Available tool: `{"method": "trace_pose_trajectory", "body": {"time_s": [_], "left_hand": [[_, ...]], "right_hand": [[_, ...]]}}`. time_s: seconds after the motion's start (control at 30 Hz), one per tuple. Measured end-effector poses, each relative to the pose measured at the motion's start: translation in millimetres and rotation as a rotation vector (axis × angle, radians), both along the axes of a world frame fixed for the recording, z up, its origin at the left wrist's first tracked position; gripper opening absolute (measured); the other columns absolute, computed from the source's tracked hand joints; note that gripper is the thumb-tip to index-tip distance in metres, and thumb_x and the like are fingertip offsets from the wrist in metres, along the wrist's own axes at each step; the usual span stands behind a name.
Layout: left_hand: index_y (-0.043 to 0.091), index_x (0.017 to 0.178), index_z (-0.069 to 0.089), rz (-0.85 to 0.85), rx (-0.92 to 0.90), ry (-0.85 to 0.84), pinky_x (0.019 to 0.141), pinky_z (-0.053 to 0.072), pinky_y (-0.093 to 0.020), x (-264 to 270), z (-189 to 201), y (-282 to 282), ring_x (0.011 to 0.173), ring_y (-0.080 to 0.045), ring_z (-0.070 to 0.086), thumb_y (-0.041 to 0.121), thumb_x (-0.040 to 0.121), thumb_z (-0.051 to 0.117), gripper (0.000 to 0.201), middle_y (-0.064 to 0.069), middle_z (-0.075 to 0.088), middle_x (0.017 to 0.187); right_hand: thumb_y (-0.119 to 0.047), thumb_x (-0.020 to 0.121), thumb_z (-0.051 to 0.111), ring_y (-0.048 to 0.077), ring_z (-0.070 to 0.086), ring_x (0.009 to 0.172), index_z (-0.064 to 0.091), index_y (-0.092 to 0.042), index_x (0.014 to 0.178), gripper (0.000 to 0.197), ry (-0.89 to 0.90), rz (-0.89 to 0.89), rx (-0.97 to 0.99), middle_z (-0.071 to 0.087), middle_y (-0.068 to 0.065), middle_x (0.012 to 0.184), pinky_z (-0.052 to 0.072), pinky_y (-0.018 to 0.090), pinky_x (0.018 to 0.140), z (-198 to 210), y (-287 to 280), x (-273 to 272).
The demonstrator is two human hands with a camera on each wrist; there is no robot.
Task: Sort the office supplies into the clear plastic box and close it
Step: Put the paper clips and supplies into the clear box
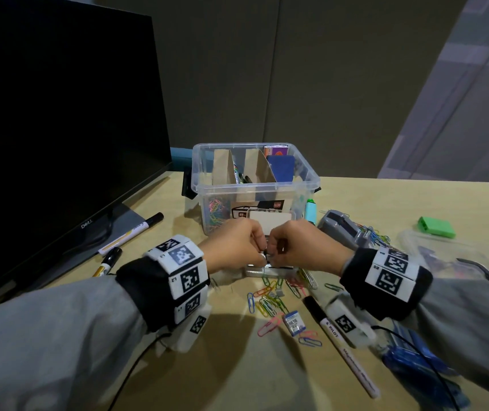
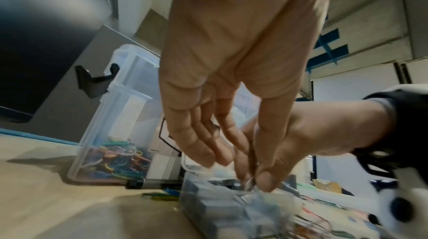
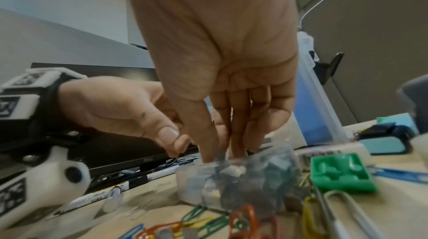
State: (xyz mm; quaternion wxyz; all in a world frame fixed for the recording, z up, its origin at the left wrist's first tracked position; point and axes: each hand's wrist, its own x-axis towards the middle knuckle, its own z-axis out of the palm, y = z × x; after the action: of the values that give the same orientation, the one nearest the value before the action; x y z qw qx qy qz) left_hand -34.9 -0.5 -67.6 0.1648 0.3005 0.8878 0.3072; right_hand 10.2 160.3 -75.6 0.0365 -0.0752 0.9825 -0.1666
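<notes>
Head view shows both hands meeting low over the table [image 1: 356, 203], just in front of the clear plastic box [image 1: 253, 185], which stands open with cardboard dividers and a heap of coloured clips already in its left compartment. The left hand [image 1: 234, 247] and right hand [image 1: 302, 247] work at a small clear case [image 1: 267, 271] full of what look like grey staple blocks. From the right wrist, the right hand's fingertips [image 3: 238, 149] dip into the case's open top; whether they pinch anything I cannot tell. From the left wrist, thumb and forefinger are pinched on something small at the case's edge, too blurred to name. The case looks light, stiff and slick, and its contents would probably spill if tipped, so I would take it by its two long sides and keep it level. Loose paper clips [image 1: 270, 304] and a marker [image 1: 344, 342] lie nearby, not yet sorted.
</notes>
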Motion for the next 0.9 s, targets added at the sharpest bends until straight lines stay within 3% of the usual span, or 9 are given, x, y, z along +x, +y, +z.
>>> {"method": "trace_pose_trajectory", "body": {"time_s": [0.07,0.13,0.2,0.3,0.4,0.5,0.67,0.8,0.9], "left_hand": [[0.025,0.084,0.064,-0.094,-0.062,0.066,0.061,0.044,-0.018,5.2,1.4,-1.5,0.075,-0.004,0.058,0.012,0.078,0.076,0.019,0.007,0.067,0.088],[0.023,0.086,0.068,-0.166,-0.102,0.078,0.061,0.041,-0.016,10.9,1.0,-2.2,0.075,-0.003,0.057,0.011,0.08,0.074,0.014,0.011,0.065,0.083],[0.021,0.088,0.071,-0.208,-0.134,0.113,0.068,0.045,-0.019,14.7,-0.5,-1.5,0.077,-0.005,0.058,0.01,0.081,0.072,0.013,0.015,0.059,0.076],[0.026,0.079,0.067,-0.196,-0.18,0.22,0.067,0.044,-0.025,16.1,-3.4,-1.2,0.074,-0.01,0.055,0.009,0.08,0.07,0.018,0.016,0.051,0.068],[0.021,0.081,0.073,-0.194,-0.188,0.212,0.071,0.051,-0.028,13.9,-5.1,-1.6,0.071,-0.008,0.055,0.012,0.079,0.075,0.01,0.015,0.053,0.066],[0.021,0.083,0.075,-0.231,-0.224,0.203,0.069,0.05,-0.027,18.2,-7.1,1.6,0.069,-0.003,0.053,0.017,0.075,0.079,0.009,0.015,0.059,0.07],[0.02,0.078,0.069,-0.231,-0.327,0.259,0.067,0.054,-0.032,28.3,-13.0,12.4,0.076,-0.016,0.062,0.026,0.073,0.08,0.013,0.004,0.067,0.081],[0.022,0.064,0.051,-0.217,-0.362,0.287,0.064,0.05,-0.03,32.8,-11.7,19.5,0.074,-0.019,0.059,0.036,0.075,0.08,0.034,0.003,0.059,0.073],[0.021,0.06,0.044,-0.188,-0.397,0.316,0.062,0.046,-0.03,37.4,-9.9,24.6,0.07,-0.02,0.052,0.035,0.077,0.077,0.04,0.004,0.048,0.065]], "right_hand": [[-0.018,0.081,0.074,0.009,0.058,0.07,0.067,-0.018,0.081,0.007,-0.017,-0.001,0.026,0.064,-0.006,0.076,0.048,0.02,0.065,0.4,0.8,-0.6],[-0.017,0.083,0.072,0.01,0.058,0.071,0.067,-0.016,0.08,0.006,-0.017,0.004,0.037,0.066,-0.004,0.077,0.049,0.021,0.066,3.5,3.1,-0.5],[-0.013,0.084,0.069,0.011,0.059,0.069,0.07,-0.013,0.079,0.005,-0.011,0.039,0.051,0.068,-0.001,0.076,0.049,0.019,0.065,8.8,6.1,1.9],[-0.011,0.083,0.07,0.005,0.057,0.063,0.073,-0.014,0.079,0.005,-0.075,0.145,0.085,0.069,-0.003,0.075,0.045,0.012,0.061,18.6,5.9,12.4],[-0.019,0.082,0.072,0.003,0.059,0.066,0.076,-0.023,0.084,0.006,-0.15,0.231,0.195,0.071,-0.009,0.08,0.051,0.021,0.066,22.1,-0.4,24.6],[-0.024,0.083,0.064,0.013,0.061,0.073,0.076,-0.028,0.091,0.015,-0.134,0.245,0.408,0.069,-0.009,0.082,0.053,0.029,0.064,15.8,-8.4,31.8],[-0.03,0.085,0.065,0.014,0.046,0.06,0.073,-0.022,0.095,0.016,-0.167,0.23,0.535,0.041,-0.01,0.06,0.029,0.022,0.047,13.0,-17.9,31.4],[-0.029,0.089,0.063,0.006,0.031,0.05,0.07,-0.013,0.093,0.018,-0.138,0.219,0.538,0.034,-0.007,0.06,0.024,0.02,0.046,9.2,-13.7,29.6],[-0.029,0.089,0.06,0.01,0.034,0.05,0.064,-0.016,0.085,0.014,-0.124,0.211,0.523,0.035,-0.006,0.06,0.028,0.021,0.047,6.6,-9.7,30.7]]}}
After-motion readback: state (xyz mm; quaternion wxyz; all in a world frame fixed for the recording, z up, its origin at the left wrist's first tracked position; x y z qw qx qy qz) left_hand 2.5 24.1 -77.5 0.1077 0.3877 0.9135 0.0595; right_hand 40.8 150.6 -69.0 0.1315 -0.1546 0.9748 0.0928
